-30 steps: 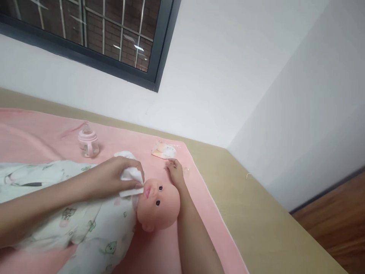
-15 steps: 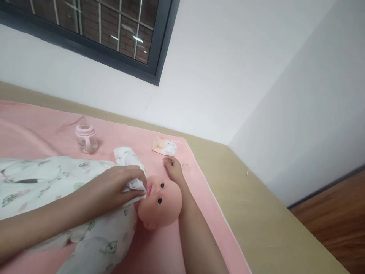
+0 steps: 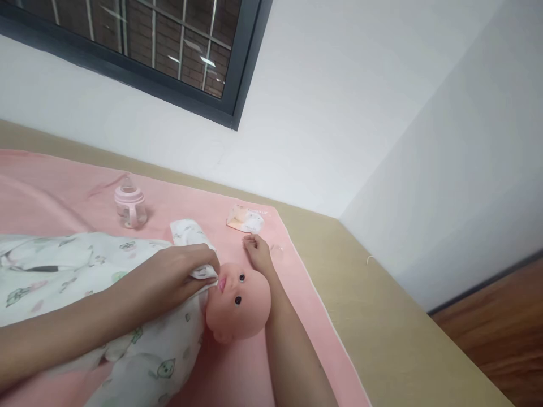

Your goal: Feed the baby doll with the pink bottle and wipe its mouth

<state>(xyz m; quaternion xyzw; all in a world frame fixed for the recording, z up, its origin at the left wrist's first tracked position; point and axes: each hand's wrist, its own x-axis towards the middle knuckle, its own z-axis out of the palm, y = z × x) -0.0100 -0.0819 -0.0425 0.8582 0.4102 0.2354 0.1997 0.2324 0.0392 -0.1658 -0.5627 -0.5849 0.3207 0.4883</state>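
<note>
A baby doll [image 3: 248, 305] lies on its back, its bald head toward the right and its body in a white outfit [image 3: 161, 325] with small green prints. My left hand [image 3: 182, 271] pinches a white cloth [image 3: 205, 272] at the doll's chin, just below the mouth. The cloth's far part is hidden under my fingers. Beyond the head, my right hand [image 3: 256, 249] rests on the pink mat [image 3: 237, 373] with fingers loosely bent and apart, holding nothing visible. My right forearm runs along the top of the doll's head.
A baby bottle [image 3: 130, 206] with a pink lid and handle stands on the mat at the back left. A small white and orange packet [image 3: 245, 218] lies just past my right hand. Near my wrist is a small clear item [image 3: 278, 247]. Wooden boards [image 3: 331, 271] border the mat, against white walls.
My left hand and the cloth have shifted very slightly at the doll's chin, with less of the cloth showing. My right hand stays in place.
</note>
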